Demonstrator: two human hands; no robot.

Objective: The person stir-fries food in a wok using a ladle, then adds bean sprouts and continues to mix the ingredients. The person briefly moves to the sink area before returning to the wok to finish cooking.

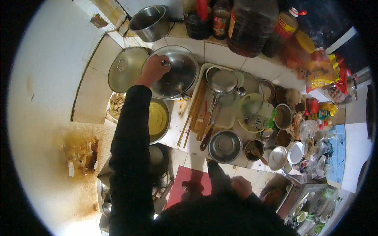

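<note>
My left hand (156, 70) reaches far forward over a wide round steel lid (183, 65) at the back of the counter, its fingers closed around what looks like the shiny knob. Just left of it a second round lid (123, 70) with a small loop handle lies on the counter. A steel basin (158, 120) with a yellowish inside stands under my left forearm, partly hidden. My right hand (241, 187) is low, close to my body and above the floor, with its fingers curled. Whether anything is in it does not show.
A tray (226, 125) holds a strainer (223, 82), long chopsticks (189, 125) and other utensils. At the counter's front edge sits a steel bowl (225, 146). Several bowls crowd the right. A steel pot (149, 23) and dark bottles (252, 27) line the back ledge.
</note>
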